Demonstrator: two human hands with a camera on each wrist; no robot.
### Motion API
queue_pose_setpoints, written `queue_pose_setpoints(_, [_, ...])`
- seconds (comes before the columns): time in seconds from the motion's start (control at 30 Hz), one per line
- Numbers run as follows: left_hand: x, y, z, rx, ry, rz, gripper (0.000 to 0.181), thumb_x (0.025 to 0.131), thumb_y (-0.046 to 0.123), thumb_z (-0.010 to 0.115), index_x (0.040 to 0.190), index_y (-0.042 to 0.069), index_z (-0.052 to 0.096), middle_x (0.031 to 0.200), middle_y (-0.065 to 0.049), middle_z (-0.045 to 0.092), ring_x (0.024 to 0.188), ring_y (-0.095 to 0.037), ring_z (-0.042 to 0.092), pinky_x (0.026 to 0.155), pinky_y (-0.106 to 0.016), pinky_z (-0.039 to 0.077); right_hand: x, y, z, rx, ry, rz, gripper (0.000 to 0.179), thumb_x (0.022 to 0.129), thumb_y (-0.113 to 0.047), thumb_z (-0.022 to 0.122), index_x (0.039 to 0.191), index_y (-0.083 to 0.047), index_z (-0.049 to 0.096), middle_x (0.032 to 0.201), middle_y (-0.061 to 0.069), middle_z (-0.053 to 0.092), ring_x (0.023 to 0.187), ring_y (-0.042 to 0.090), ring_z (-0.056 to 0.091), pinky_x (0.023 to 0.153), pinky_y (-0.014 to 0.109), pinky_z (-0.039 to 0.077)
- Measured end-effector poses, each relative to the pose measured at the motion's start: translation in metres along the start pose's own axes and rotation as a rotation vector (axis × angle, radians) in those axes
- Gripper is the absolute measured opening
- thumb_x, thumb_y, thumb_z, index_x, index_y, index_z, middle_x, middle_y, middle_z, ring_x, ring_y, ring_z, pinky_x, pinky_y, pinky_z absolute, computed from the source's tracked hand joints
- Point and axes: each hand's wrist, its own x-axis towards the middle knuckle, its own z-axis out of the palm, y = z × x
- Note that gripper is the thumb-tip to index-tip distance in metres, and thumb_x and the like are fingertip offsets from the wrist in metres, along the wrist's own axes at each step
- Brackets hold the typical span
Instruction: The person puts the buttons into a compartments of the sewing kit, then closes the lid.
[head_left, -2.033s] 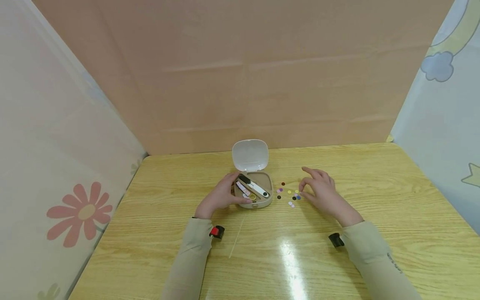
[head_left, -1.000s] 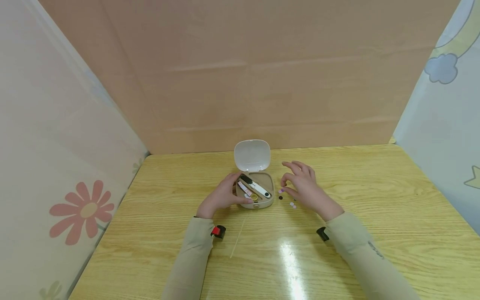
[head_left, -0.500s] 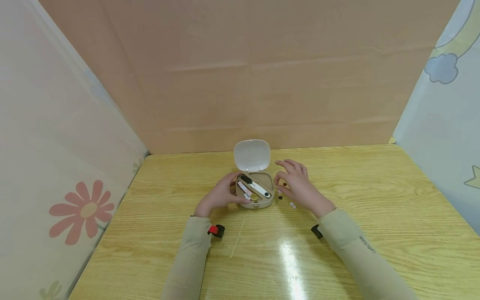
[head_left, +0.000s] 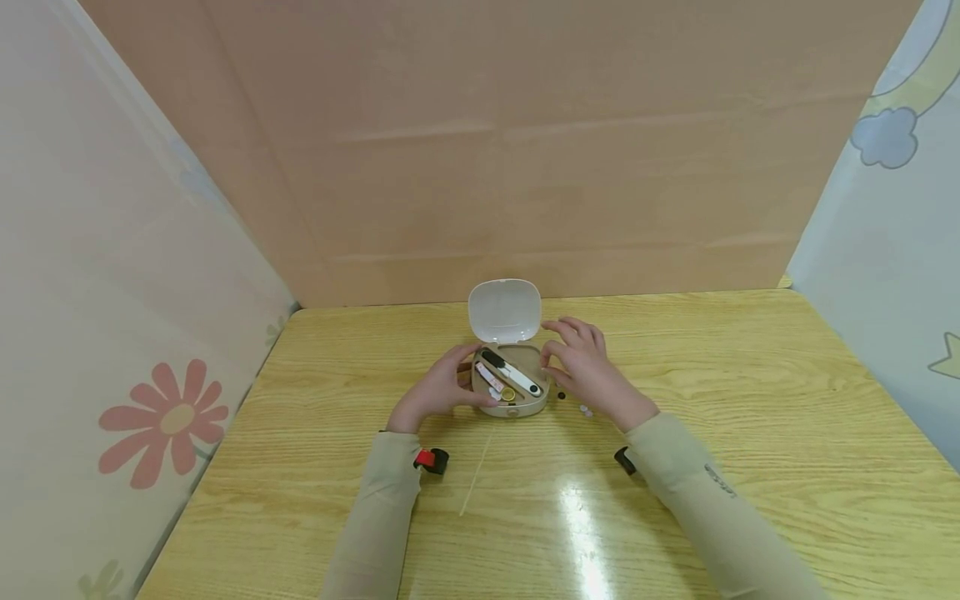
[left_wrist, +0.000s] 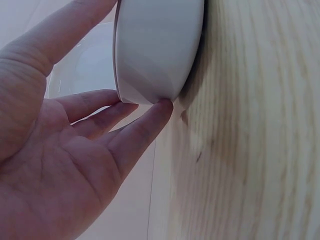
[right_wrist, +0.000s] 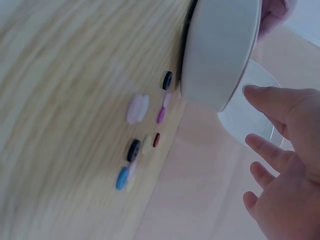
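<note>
A pale storage box (head_left: 529, 407) stands on the table with its lid (head_left: 504, 310) raised. My left hand (head_left: 437, 393) grips its left side, thumb at the front and fingers further back. Inside lie a long white-and-black tool (head_left: 517, 377), a pink patterned strip-like piece (head_left: 489, 376), a yellow ring (head_left: 508, 393) and small white pieces. Over the box's right rim, my right hand (head_left: 594, 375) pinches a small pale button (right_wrist: 244, 89) between thumb and forefinger, almost wholly hidden. Its other fingers are spread. Loose buttons, among them a blue button (right_wrist: 122, 178), lie right of the box.
A black button (right_wrist: 167, 80) lies close to the box's right side. The wooden table (head_left: 315, 467) ends at a tan backdrop (head_left: 480, 167) behind the box. Patterned side panels stand at left and right.
My right hand has moved left from the loose buttons to the box's right rim, keeping its pinch. The left hand still holds the box in place.
</note>
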Motion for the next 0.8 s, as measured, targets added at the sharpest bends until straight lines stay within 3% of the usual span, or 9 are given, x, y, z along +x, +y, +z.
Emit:
queue_pose_setpoints(0.23, [0.001, -0.003, 0.002, -0.006, 0.019, 0.001, 0.086, 0.074, 0.000, 0.081, 0.145, -0.002, 0.034, 0.146, -0.024, 0.032, 0.130, -0.045, 0.036, 0.102, -0.049, 0.040, 0.003, 0.001, 0.008, -0.024, 0.023, -0.022, 0.014, 0.082, -0.013, 0.077, 0.084, -0.016, 0.063, 0.139, 0.018, 0.045, 0.131, 0.041, 0.028, 0.105, 0.058, 0.017])
queue_pose_setpoints(0.47, [0.011, -0.027, 0.002, 0.037, 0.044, -0.038, 0.091, 0.071, 0.011, 0.085, 0.147, 0.012, 0.036, 0.146, -0.008, 0.035, 0.129, -0.032, 0.041, 0.099, -0.034, 0.045, 0.005, -0.001, 0.012, -0.042, 0.030, -0.043, 0.014, 0.083, -0.011, 0.076, 0.084, -0.016, 0.063, 0.137, 0.018, 0.046, 0.131, 0.041, 0.029, 0.106, 0.058, 0.017])
queue_pose_setpoints(0.8, [0.011, -0.031, 0.002, 0.055, 0.048, -0.055, 0.091, 0.071, 0.013, 0.086, 0.147, 0.014, 0.036, 0.146, -0.006, 0.036, 0.130, -0.032, 0.040, 0.100, -0.035, 0.044, 0.004, -0.002, 0.016, -0.042, 0.037, -0.038, 0.013, 0.083, -0.010, 0.076, 0.084, -0.017, 0.065, 0.137, 0.018, 0.046, 0.131, 0.040, 0.029, 0.106, 0.057, 0.016])
